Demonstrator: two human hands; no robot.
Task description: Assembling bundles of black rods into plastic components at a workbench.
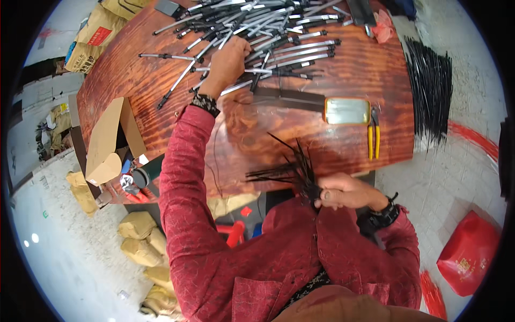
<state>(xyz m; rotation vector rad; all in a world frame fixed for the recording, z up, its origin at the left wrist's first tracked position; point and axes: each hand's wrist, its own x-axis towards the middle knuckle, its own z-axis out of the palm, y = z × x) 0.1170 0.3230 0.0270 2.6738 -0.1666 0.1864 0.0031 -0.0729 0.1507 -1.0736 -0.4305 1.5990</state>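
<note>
My left hand (228, 61) reaches to the near side of a loose pile of silver rods with black ends (268, 24). Its fingers are curled round one silver rod (223, 42), partly hidden by the hand. Close to my body, my right hand (343, 192) is closed round a bunch of thin black strips (300, 170). Their free ends fan out to the left and upward over the table's near edge, a little blurred. The thumb lies across the bunch, and its lower end is hidden in the fist.
On the wooden table (370, 70) lie a shallow rectangular tin (347, 111), yellow-handled pliers (374, 140) and a dark flat bar (289, 99). An open cardboard box (110, 137) stands at the left edge. Long black strands (429, 91) hang at the right; a red bag (469, 253) sits on the floor.
</note>
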